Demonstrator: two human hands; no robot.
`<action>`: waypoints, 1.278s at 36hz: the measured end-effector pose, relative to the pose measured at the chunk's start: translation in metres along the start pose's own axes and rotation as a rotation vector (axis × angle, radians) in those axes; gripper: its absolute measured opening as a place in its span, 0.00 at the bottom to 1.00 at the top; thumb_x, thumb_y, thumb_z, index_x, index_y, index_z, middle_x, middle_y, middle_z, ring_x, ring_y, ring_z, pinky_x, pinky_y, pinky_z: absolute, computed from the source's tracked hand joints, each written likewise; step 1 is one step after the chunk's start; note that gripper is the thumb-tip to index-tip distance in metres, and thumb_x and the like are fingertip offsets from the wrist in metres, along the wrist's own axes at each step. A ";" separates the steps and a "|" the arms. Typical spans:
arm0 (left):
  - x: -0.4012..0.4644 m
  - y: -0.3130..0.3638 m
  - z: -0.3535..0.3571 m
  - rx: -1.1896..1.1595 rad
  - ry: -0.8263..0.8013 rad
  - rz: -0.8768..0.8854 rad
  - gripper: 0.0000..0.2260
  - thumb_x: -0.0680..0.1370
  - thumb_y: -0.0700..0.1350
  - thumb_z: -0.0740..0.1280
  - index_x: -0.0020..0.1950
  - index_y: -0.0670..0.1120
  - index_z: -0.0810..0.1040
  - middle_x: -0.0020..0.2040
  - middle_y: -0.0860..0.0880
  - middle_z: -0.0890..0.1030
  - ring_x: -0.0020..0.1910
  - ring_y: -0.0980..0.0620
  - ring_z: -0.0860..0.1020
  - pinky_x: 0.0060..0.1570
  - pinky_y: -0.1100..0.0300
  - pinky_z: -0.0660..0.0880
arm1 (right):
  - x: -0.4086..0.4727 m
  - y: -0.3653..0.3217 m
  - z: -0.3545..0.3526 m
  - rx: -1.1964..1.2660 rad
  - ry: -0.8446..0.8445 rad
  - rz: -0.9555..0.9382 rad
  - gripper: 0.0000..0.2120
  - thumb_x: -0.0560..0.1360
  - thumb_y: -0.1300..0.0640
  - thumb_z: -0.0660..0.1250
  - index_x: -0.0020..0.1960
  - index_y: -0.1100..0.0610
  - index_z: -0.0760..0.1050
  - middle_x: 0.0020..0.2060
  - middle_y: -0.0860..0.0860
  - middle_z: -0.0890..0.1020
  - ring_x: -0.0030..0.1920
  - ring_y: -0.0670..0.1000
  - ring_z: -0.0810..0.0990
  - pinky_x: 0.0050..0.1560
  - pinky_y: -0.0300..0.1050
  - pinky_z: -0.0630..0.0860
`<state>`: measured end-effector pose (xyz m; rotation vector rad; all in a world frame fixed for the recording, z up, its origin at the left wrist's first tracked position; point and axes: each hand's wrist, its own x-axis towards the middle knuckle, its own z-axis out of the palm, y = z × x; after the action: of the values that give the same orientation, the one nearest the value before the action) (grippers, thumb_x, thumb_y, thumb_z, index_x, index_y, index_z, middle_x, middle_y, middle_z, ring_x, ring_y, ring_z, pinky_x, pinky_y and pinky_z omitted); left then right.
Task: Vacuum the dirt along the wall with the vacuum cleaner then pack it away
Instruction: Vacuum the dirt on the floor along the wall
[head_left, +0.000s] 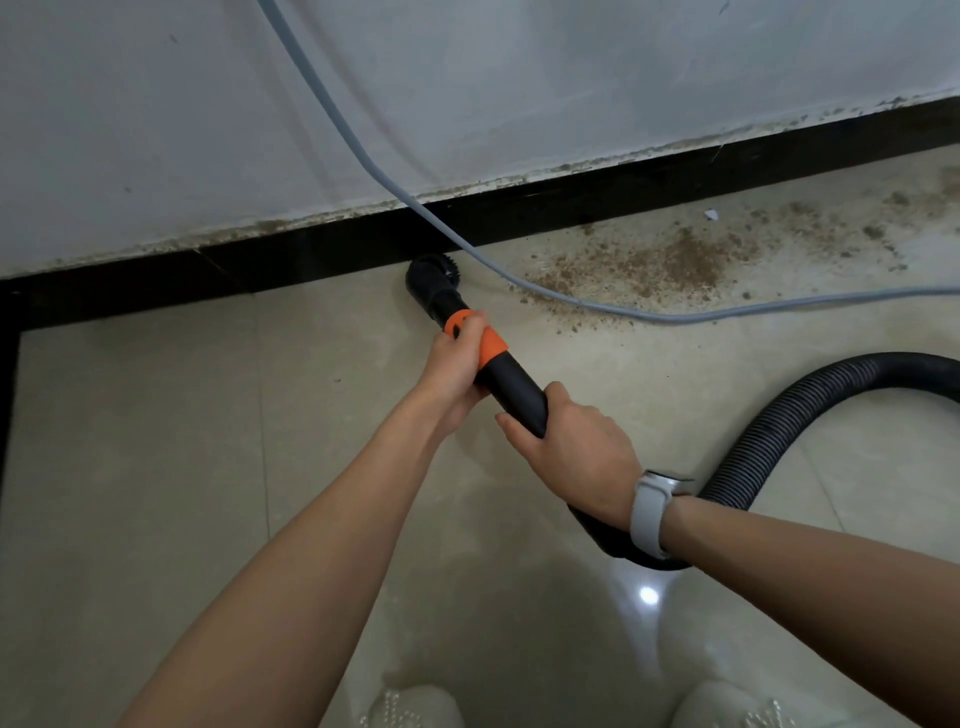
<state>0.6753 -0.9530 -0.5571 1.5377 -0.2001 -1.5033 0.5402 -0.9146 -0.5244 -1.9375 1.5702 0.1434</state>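
Observation:
A black vacuum wand (511, 395) with an orange collar (491, 345) ends in a round brush nozzle (428, 273) that sits on the floor against the black skirting board (311, 254). My left hand (457, 364) grips the wand at the orange collar. My right hand (571, 452), with a white watch on its wrist, grips the wand lower down. The ribbed black hose (769, 436) curves away to the right behind that hand. Brown dirt (660, 265) lies scattered on the tiles along the wall, to the right of the nozzle.
A grey power cable (395, 171) hangs down across the wall, passes just right of the nozzle and runs over the dirt to the right edge. A small white scrap (710, 214) lies near the skirting. Two light shoes (415, 706) show at the bottom.

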 end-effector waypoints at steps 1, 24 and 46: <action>0.002 0.003 0.003 0.005 -0.005 -0.010 0.10 0.80 0.48 0.62 0.55 0.43 0.67 0.39 0.47 0.70 0.37 0.51 0.73 0.34 0.57 0.74 | 0.002 0.001 -0.001 0.008 0.006 0.014 0.19 0.77 0.37 0.58 0.48 0.54 0.62 0.32 0.48 0.71 0.34 0.55 0.74 0.34 0.46 0.69; 0.002 0.002 -0.060 -0.204 0.176 0.083 0.07 0.81 0.45 0.59 0.53 0.42 0.68 0.39 0.46 0.69 0.38 0.51 0.72 0.35 0.57 0.74 | 0.035 -0.032 0.005 -0.293 -0.058 -0.314 0.20 0.79 0.39 0.57 0.56 0.55 0.64 0.41 0.52 0.77 0.35 0.55 0.71 0.37 0.46 0.65; 0.009 0.007 0.023 -0.080 0.013 -0.056 0.22 0.80 0.50 0.62 0.69 0.40 0.62 0.47 0.44 0.72 0.43 0.49 0.76 0.35 0.55 0.76 | 0.028 0.028 -0.025 -0.092 0.003 -0.058 0.19 0.76 0.38 0.61 0.48 0.53 0.65 0.31 0.48 0.73 0.31 0.51 0.74 0.31 0.46 0.68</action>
<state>0.6606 -0.9742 -0.5541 1.4992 -0.0890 -1.5262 0.5152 -0.9541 -0.5282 -2.0532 1.5321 0.1914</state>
